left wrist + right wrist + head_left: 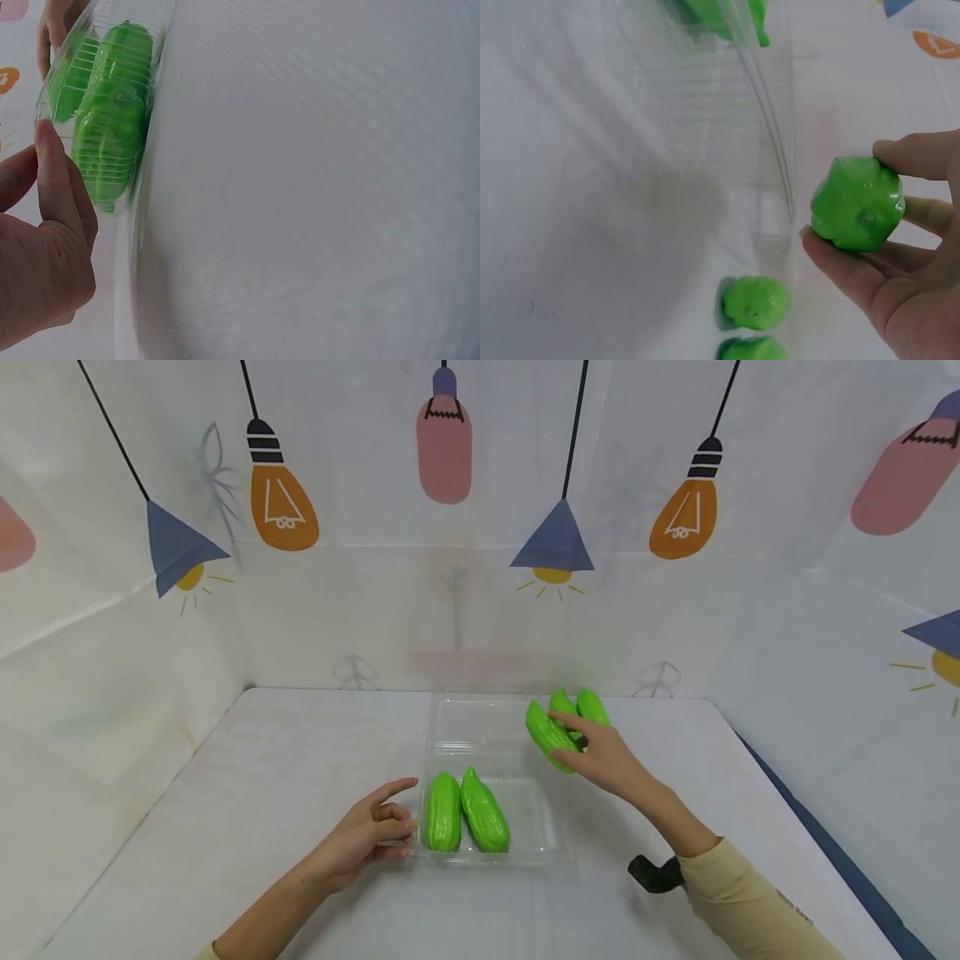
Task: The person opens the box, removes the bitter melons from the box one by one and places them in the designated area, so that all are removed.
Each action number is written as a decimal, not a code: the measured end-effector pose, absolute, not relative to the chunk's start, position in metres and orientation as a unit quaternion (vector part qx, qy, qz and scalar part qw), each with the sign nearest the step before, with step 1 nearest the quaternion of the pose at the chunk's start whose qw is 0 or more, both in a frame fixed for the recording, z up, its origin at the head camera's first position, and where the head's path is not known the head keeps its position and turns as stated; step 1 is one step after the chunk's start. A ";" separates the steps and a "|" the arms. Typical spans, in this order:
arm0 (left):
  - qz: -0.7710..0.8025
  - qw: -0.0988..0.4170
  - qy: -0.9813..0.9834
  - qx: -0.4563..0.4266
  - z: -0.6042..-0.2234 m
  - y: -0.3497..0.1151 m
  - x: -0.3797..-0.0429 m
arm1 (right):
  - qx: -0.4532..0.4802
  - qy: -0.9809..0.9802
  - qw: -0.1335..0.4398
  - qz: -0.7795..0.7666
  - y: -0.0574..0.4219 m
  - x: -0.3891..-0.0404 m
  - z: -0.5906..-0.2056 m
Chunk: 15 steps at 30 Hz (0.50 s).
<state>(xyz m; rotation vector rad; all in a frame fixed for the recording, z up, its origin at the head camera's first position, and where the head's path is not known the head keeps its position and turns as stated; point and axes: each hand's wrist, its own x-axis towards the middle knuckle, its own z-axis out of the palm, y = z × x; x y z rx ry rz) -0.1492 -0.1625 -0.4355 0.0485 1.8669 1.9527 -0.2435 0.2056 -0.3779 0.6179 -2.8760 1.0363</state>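
My right hand (pixel 606 762) holds a bright green toy cucumber (pixel 546 735) between thumb and fingers, raised above the right side of a clear plastic box (pixel 534 827). Its blunt, bumpy end faces the right wrist view. Two similar cucumbers lie side by side in the box's near compartment: one straight (pixel 444 814) at the left, one with a pointed tip (pixel 486 817) beside it. With loosely bent fingers, my left hand (pixel 366 835) touches the box's left edge; in the left wrist view a fingertip (pixel 46 131) meets the clear rim.
Two more green cucumbers (pixel 594 706) lie beyond my right hand, to the right of the box's open lid (pixel 472 720). A black curved object (pixel 654 874) shows by the right sleeve. White cloth walls (pixel 360 610) with printed lamps enclose the white table (pixel 300 735).
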 end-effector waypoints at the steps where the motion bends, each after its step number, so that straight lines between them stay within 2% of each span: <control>1: 0.706 0.218 0.674 0.018 -0.436 -0.162 -0.149 | 0.195 -0.923 0.014 0.332 0.207 -0.245 -0.378; 15: 0.706 0.220 0.673 0.011 -0.437 -0.162 -0.150 | 0.146 -0.922 0.068 0.352 0.234 -0.262 -0.381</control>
